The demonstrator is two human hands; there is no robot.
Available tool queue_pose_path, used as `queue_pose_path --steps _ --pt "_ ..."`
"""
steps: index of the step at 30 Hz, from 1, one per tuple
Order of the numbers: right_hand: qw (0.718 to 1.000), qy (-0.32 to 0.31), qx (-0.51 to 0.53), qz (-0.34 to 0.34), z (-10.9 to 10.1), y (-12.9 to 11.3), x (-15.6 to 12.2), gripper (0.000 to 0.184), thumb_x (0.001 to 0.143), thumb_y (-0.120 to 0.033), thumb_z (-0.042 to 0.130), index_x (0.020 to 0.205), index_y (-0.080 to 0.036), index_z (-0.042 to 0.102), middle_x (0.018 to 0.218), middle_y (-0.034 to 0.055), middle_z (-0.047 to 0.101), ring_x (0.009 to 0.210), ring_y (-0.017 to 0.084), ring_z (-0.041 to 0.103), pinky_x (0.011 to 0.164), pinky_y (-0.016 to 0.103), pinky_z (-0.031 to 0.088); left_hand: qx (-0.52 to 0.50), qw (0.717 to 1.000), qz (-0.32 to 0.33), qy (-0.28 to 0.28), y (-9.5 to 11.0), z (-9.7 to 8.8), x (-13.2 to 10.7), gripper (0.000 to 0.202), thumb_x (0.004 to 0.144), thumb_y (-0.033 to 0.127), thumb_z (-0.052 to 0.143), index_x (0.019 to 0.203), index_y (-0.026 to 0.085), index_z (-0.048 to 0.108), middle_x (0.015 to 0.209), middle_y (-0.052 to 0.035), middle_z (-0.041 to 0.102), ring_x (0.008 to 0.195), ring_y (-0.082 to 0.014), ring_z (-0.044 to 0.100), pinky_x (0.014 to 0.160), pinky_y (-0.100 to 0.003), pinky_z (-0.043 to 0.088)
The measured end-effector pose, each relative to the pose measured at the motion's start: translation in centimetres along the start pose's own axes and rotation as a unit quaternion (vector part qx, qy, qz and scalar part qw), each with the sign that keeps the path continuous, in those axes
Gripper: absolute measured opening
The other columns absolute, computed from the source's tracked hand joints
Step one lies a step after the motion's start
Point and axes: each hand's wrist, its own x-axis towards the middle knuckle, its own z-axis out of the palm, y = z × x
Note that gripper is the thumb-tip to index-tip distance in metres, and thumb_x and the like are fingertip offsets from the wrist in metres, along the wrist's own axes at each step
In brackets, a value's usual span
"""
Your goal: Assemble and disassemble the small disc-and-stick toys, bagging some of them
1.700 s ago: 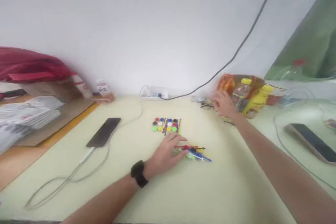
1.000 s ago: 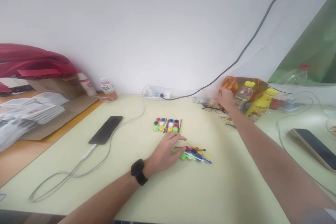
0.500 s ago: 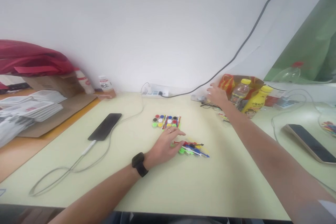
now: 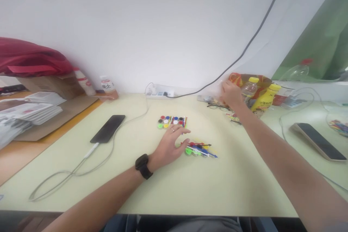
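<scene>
My left hand point(image 4: 170, 145) lies flat on the pale green table point(image 4: 206, 188), fingers spread, its fingertips touching a small heap of coloured plastic sticks and caps point(image 4: 199, 149). Just beyond it lies a flat packet of coloured caps and sticks point(image 4: 172, 122). My right hand point(image 4: 230, 93) reaches far back right, fingers curled at a clear plastic bag point(image 4: 217, 90) beside an orange bag point(image 4: 239, 79) and yellow-capped bottles point(image 4: 265, 98). What it grips is hard to make out. A black watch point(image 4: 143, 166) sits on my left wrist.
A black phone point(image 4: 108, 128) on a white cable lies left of centre. Glasses point(image 4: 217, 107) and a power strip point(image 4: 160, 93) sit at the back. Another phone point(image 4: 318, 141) lies at the right. Stacked papers point(image 4: 27, 112), a box and a red bag point(image 4: 29, 59) are at the left.
My right hand has opened and closed again at the clear bag by the bottles. My left hand stays on the heap of sticks. The camera has tilted down slightly.
</scene>
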Motion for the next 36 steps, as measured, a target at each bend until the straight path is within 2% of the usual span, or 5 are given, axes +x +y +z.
queue_pose_path --steps 10,16,21,26,36 --pt "0.912 0.238 0.323 0.083 -12.5 -5.7 -11.3 0.019 0.099 -0.042 0.059 0.103 -0.026 0.068 0.090 0.0087 0.069 0.077 0.026 0.068 0.074 0.045 0.057 -0.001 0.999 0.017 0.049 1.9 -0.2 -0.1 0.031 0.096 0.030 0.067 0.126 0.023 0.062 0.119 -0.0092 0.068 0.115 -0.0264 0.060 0.104 -0.044 0.046" --pt "0.737 0.073 0.652 0.164 -12.5 -11.9 -15.6 0.025 0.091 -0.047 0.074 0.092 -0.027 0.060 0.093 0.0045 0.064 0.073 0.024 0.073 0.069 0.048 0.064 -0.240 0.956 -0.156 -0.072 2.9 -0.6 1.7 0.038 0.099 0.049 0.063 0.120 0.018 0.069 0.107 -0.0104 0.075 0.093 -0.0226 0.071 0.082 -0.035 0.057" --pt "0.669 0.003 0.718 0.193 -11.4 -13.9 -16.9 0.032 0.087 -0.050 0.078 0.085 -0.025 0.057 0.100 0.0035 0.059 0.077 0.022 0.075 0.073 0.047 0.066 -0.380 0.894 -0.216 -0.097 2.3 -0.7 2.5 0.038 0.090 0.046 0.077 0.109 0.014 0.070 0.102 -0.0123 0.078 0.090 -0.0234 0.075 0.081 -0.035 0.060" --pt "0.673 -0.025 0.717 0.181 -10.9 -14.2 -17.5 0.035 0.087 -0.055 0.077 0.087 -0.026 0.057 0.093 0.0029 0.061 0.080 0.022 0.074 0.075 0.045 0.066 -0.438 0.865 -0.227 -0.088 1.6 0.2 1.6 0.045 0.084 0.036 0.085 0.118 0.017 0.062 0.097 -0.0095 0.080 0.089 -0.0235 0.076 0.084 -0.038 0.061" --pt "0.718 -0.178 0.667 0.091 -9.7 -10.3 -16.5 0.033 0.081 -0.049 0.084 0.082 -0.021 0.066 0.071 0.0023 0.068 0.064 0.020 0.068 0.062 0.037 0.059 -0.382 0.893 -0.228 -0.071 -0.4 -1.5 1.9 0.039 0.081 0.037 0.086 0.110 0.013 0.074 0.070 -0.0013 0.069 0.066 -0.0153 0.066 0.071 -0.030 0.057"
